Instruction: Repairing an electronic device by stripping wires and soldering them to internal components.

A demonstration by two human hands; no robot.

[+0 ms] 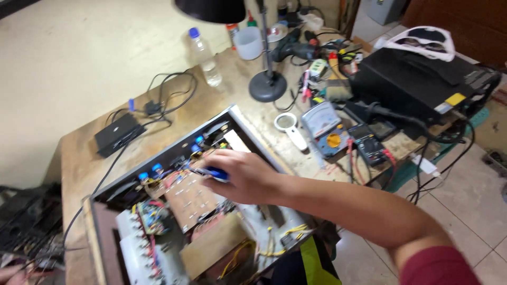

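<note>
Wooden and cluttered, the table (79,158) carries an opened amplifier chassis (174,211) close to me, its cover off and its boards, wires and blue capacitors laid bare. My right hand (245,177) reaches in over the brown circuit board (187,198), fingers closed round a blue-handled screwdriver (214,173) whose tip points at the board's upper edge. Of my left hand (10,274) I see only a sliver at the bottom-left corner; I cannot tell whether it grips anything. Judging by this, the case is open and work on the board is under way, with nothing yet lifted out. Just beyond the chassis lie a magnifier (288,126), an analog meter (325,126) and a black multimeter (369,145). Farther off stand a lamp base (268,85), a plastic bottle (205,57) and a black box (417,84).
</note>
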